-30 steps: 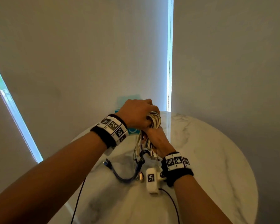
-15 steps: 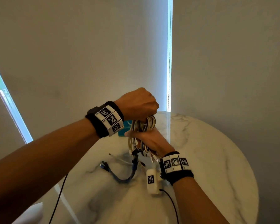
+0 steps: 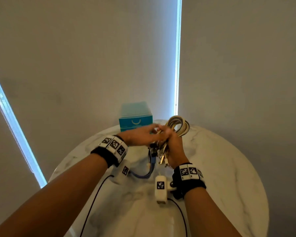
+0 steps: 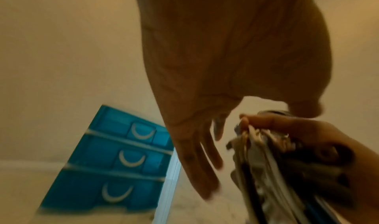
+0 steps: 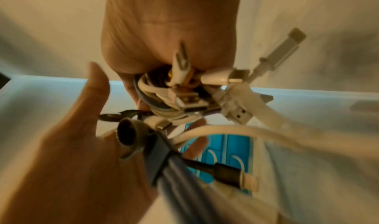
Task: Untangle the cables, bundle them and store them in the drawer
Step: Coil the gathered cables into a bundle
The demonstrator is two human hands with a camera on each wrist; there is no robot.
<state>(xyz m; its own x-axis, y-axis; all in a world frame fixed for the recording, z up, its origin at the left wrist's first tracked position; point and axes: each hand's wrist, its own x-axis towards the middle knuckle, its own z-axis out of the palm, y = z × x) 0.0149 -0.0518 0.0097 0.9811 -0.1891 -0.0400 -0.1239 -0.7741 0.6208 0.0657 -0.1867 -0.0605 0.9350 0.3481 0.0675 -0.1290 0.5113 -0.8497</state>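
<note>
My right hand (image 3: pixel 171 140) grips a bundle of white and beige cables (image 3: pixel 179 126) above the round marble table (image 3: pixel 225 170). The coiled loops stick out past its fingers and plug ends hang below. A blue cable (image 3: pixel 152 162) dangles from the bundle, its loop lying on the table. My left hand (image 3: pixel 143 136) reaches in from the left with straight fingers (image 4: pixel 203 175), its fingertips beside the right hand. In the right wrist view the plug ends (image 5: pixel 185 97) crowd under the palm. The teal drawer unit (image 3: pixel 135 119) stands at the table's far edge, its drawers closed.
Window blinds hang behind the table, with bright gaps at the left and centre. White wrist cameras (image 3: pixel 160 187) with black leads hang under both wrists over the tabletop. The drawer unit (image 4: pixel 115 159) shows three drawers with white curved handles.
My left hand has let go of the top of the bundle, dropped and opened beside the right hand. Both hands moved lower and further out, uncovering the drawer unit.
</note>
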